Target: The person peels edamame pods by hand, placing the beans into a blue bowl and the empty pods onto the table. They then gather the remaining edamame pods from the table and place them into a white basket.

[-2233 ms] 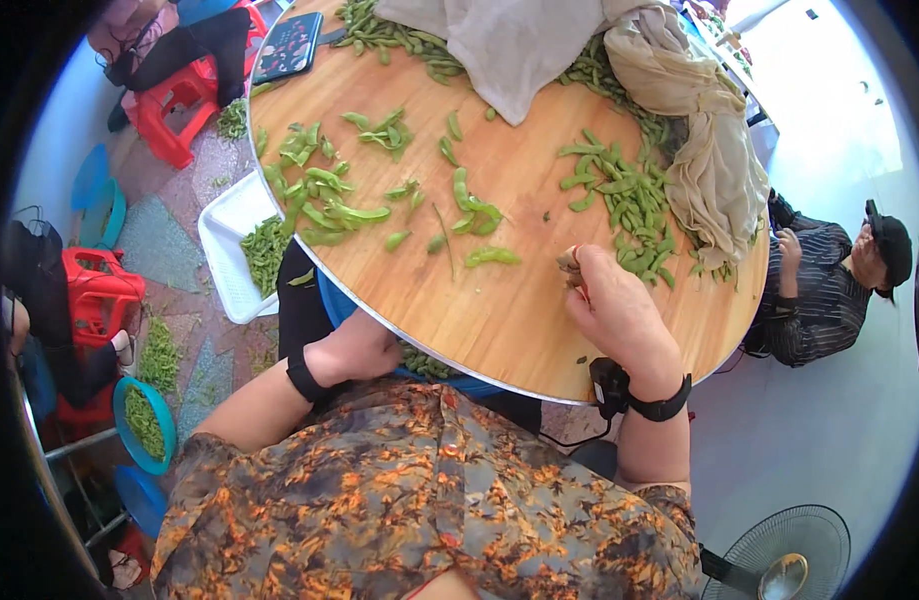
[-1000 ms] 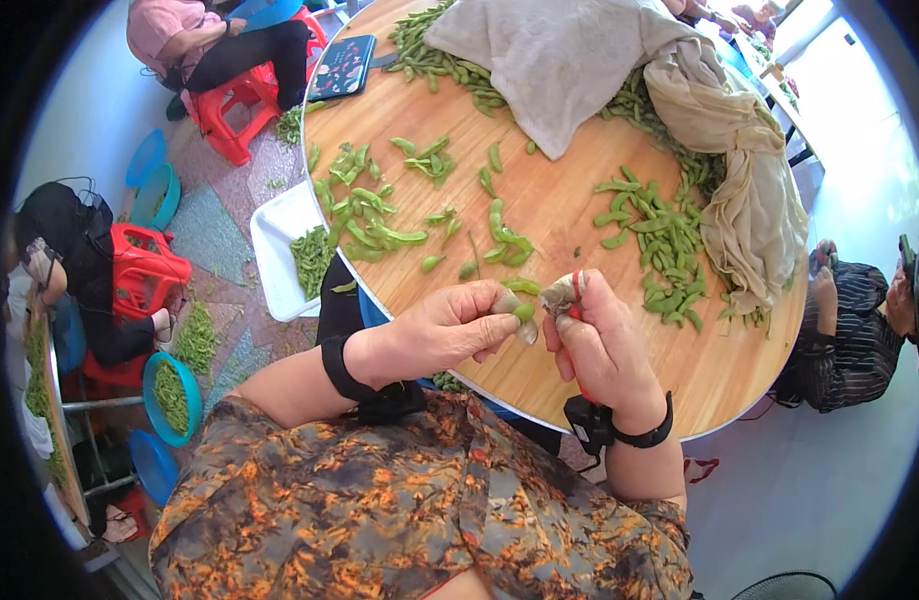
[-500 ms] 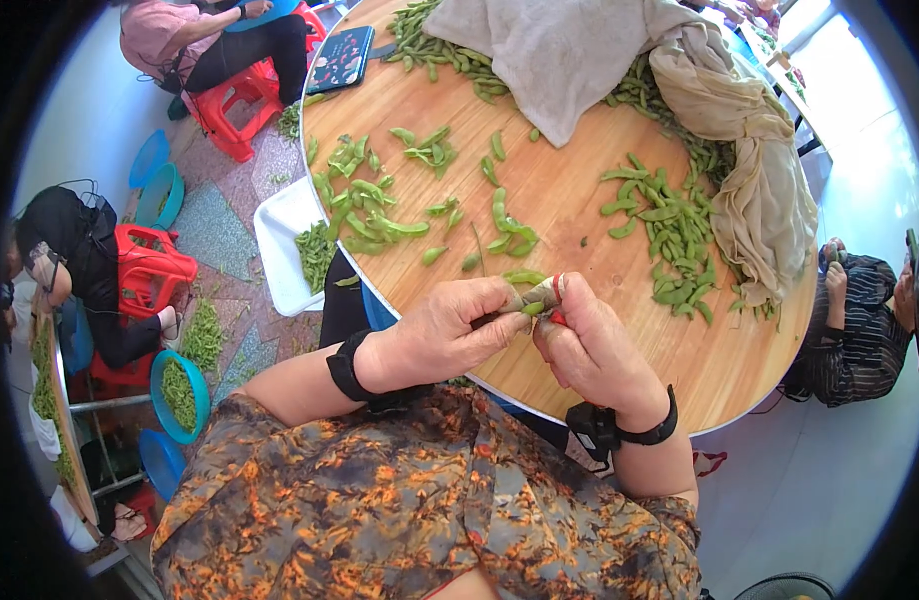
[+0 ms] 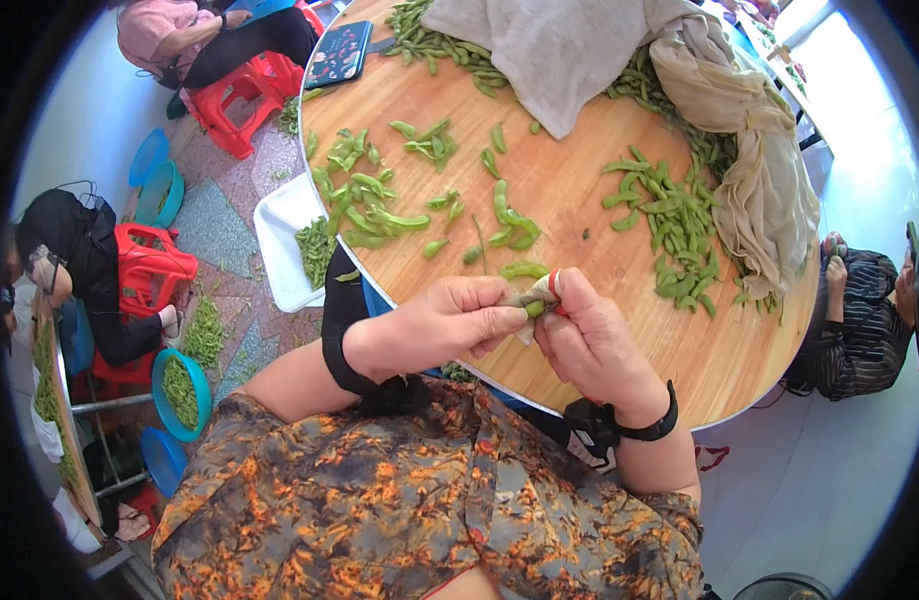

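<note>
The left hand (image 4: 447,322) and right hand (image 4: 591,343) are pinching a small green bean pod (image 4: 534,305) between their fingertips, just above the near edge of the round wooden table (image 4: 579,200). The pod is showing mostly hidden, one green end visible. Loose green pods (image 4: 674,225) are lying scattered beyond.

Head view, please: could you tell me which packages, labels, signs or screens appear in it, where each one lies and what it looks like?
Tablet or phone: lies flat at the far left rim of the round wooden table, past the scattered green pods; a dark rectangle whose face shows small pale and coloured marks.
No packages, labels or signs can be made out elsewhere.
</note>
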Demonstrator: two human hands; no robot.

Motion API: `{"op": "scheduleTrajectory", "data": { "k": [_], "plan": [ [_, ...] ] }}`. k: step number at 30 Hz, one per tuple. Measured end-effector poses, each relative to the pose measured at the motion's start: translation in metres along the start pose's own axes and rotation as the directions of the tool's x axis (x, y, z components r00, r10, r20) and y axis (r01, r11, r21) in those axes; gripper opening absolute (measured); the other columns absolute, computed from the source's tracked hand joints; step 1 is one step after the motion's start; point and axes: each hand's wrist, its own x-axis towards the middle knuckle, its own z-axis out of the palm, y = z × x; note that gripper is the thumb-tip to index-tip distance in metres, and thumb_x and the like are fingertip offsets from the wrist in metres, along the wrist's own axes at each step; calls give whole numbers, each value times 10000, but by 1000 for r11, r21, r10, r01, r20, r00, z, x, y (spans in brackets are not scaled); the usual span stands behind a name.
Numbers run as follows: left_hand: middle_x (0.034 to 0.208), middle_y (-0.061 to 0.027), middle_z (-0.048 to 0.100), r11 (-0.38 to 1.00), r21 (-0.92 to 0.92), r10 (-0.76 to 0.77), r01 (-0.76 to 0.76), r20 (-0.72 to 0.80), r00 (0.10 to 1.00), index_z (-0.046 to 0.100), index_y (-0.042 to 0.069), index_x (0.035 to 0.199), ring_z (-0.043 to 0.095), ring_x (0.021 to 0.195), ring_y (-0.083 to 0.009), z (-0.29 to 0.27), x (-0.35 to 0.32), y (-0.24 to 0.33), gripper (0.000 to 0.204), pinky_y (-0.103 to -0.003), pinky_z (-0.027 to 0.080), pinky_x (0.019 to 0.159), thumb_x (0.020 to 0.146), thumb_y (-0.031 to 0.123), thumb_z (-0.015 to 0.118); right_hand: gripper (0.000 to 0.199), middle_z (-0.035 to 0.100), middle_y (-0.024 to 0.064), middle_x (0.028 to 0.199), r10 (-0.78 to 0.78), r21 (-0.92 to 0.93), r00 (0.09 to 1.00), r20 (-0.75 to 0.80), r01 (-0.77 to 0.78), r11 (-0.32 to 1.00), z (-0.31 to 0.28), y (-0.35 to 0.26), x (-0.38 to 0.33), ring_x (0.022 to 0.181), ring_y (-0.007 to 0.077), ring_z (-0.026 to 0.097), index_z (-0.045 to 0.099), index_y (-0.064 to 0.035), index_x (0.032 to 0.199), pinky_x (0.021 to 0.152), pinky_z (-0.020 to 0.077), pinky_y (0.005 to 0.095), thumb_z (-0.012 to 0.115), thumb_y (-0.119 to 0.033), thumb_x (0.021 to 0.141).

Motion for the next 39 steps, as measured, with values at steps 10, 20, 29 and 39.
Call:
{"op": "scheduleTrajectory", "data": {
  "k": [10,20,29,39],
  "plan": [
    [570,-46,475,826,511,315,-239,-65,947,552,31,710,430,501,-100,0,4,1,268,-268,341,454,875,227,631,115,520,42,589,226,194,974,-6,-221,956,-14,-8,4,482,136,541,481,-61,952,410,388,277,414,-28,864],
    [707,19,607,948,106,-314,299,191,930,600,26,843,519,607,-37,-12,-17,22,291,-202,403,524,974,241,454,148,570,240,698,-98,-116,995,-28,94,989,25,1,0,673,449,572,440,-17,918,578,462,484,504,-117,831],
    [745,21,554,947,-141,-283,288,57,957,560,51,927,439,593,-32,2,-21,-10,164,-179,328,513,922,142,424,180,542,236,611,-183,-229,979,-91,159,961,29,3,-7,622,413,580,430,6,874,527,464,471,533,-127,811],
    [728,-35,480,836,-529,-243,146,-118,963,499,43,908,426,521,-105,-11,2,0,130,-197,346,430,827,68,401,161,589,166,785,-150,-739,943,-296,-127,662,-57,-14,-52,687,343,605,521,-54,946,583,486,437,576,-98,802]
  ]
}}
